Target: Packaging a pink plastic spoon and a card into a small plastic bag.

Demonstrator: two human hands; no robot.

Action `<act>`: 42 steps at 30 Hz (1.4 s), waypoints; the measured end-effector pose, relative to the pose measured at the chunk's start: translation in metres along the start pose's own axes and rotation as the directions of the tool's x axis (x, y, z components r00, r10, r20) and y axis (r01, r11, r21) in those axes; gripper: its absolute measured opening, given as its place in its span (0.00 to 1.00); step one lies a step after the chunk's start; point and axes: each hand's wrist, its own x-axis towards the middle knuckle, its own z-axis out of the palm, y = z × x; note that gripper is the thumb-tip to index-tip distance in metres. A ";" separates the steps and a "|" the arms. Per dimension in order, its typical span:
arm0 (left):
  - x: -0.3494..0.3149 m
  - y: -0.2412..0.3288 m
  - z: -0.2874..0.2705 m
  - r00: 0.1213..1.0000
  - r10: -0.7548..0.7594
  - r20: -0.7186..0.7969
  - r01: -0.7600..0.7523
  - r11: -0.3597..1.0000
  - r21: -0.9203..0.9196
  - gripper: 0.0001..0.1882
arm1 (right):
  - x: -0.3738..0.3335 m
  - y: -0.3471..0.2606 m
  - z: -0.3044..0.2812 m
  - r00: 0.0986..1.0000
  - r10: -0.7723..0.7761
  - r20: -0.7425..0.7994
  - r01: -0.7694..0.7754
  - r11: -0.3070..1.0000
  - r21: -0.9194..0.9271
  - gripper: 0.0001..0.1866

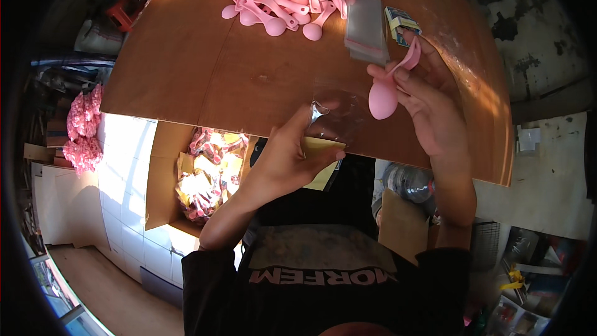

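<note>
My right hand point(435, 109) is closed around the handle of a pink measuring spoon point(382, 101), raised over the right part of the table, its round bowl hanging down. Nearer the table's front edge, my left hand point(280, 165) grips a clear plastic bag point(341, 115) between thumb and fingers. A yellow card point(322, 148) shows at the lower part of that bag, next to my thumb. Farther back lies a large heap of similar pink spoons point(267, 0). To its right are a stack of flat clear bags point(364, 25) and a small pile of printed cards point(402, 22).
The brown wooden table point(180, 68) ends just in front of me. Below it at left stands an open cardboard box point(165, 174) with several filled packets point(211, 177). Pink bundles point(84, 127) sit farther left. A large clear bottle point(407, 182) is under the right side.
</note>
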 end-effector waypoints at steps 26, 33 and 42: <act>0.013 0.011 0.010 0.995 -0.032 -0.096 0.019 0.992 -0.125 0.14 | -0.007 0.000 0.020 0.885 -0.404 0.230 0.464 0.793 -0.394 0.18; 0.011 0.010 0.011 0.999 0.046 0.028 -0.038 0.969 -0.244 0.21 | -0.014 0.004 0.014 0.906 -0.301 0.298 0.399 0.845 -0.356 0.07; 0.025 0.023 -0.003 0.889 0.406 -0.210 -0.377 0.911 0.164 0.31 | 0.003 -0.049 0.003 0.714 -0.511 0.479 0.688 0.383 -0.617 0.09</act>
